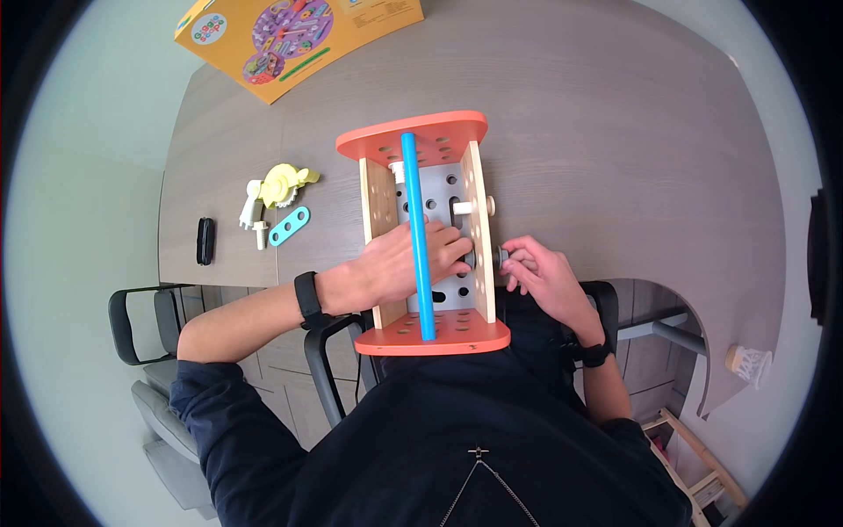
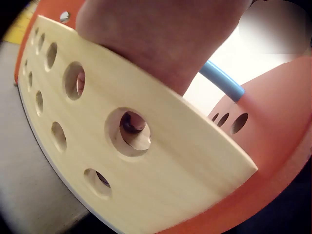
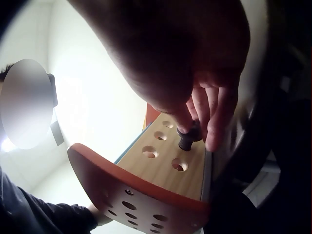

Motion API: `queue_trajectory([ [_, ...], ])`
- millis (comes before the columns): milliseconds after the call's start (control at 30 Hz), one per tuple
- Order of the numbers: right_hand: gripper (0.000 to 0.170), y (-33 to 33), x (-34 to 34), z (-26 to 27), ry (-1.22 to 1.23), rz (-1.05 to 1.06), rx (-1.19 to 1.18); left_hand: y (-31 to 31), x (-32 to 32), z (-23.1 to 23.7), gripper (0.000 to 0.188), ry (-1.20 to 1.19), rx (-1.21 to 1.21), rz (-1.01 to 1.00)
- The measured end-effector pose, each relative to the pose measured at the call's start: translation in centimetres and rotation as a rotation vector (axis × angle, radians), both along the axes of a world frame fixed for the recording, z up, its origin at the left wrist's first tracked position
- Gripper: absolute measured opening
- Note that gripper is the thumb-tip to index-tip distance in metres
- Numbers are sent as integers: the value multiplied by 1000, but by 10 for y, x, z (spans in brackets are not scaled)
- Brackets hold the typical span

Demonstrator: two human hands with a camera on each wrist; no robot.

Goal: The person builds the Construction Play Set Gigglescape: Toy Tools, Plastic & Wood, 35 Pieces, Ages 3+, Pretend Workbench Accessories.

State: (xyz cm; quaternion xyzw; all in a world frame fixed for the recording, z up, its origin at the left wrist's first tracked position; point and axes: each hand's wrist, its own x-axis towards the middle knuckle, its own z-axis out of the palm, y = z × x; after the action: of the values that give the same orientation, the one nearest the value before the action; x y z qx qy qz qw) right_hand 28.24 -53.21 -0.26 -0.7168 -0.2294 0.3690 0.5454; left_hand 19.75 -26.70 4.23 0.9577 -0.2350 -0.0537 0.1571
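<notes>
Head view, right hand [image 1: 546,279] pinching dark bolt [image 1: 501,256] at toolbox [image 1: 434,341] side, left hand [image 1: 397,263] reaching inside, its grip unclear.

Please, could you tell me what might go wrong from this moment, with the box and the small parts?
The near end of the wooden box reaches past the edge of the table, so a strong downward push there could perhaps tip it.
The right hand pinches the dark bolt only by its head; it might slip or enter crookedly.
The left hand is under the blue bar and may bump it.
</notes>
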Motion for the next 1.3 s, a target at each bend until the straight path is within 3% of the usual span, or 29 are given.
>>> queue_trajectory([
  [100,23,2,2,10,20,24,-64,-1,0,0,27,4,2,12],
  [433,46,14,6,13,19,-3,-203,-2,-3,6,28,-53,34,13],
  [533,34,12,5,14,27,-55,-113,-1,-4,4,28,-65,52,8],
  [600,25,7,1,10,65,-75,93,0,-5,4,27,-74,38,10],
  [633,23,4,0,8,86,-85,197,1,-5,4,27,-76,31,10],
  [733,29,-9,4,2,180,16,206,1,-6,5,27,-80,31,3],
  [833,21,-5,1,1,143,-3,212,2,-7,9,27,-68,25,2],
  [1133,15,4,14,-2,-29,73,-159,4,-11,2,29,-159,-28,14],
  [1233,14,7,1,14,74,-80,216,5,-12,2,30,-147,-38,25],
  [1300,17,2,0,13,137,-26,300,6,-13,-1,30,-155,-44,30],
])
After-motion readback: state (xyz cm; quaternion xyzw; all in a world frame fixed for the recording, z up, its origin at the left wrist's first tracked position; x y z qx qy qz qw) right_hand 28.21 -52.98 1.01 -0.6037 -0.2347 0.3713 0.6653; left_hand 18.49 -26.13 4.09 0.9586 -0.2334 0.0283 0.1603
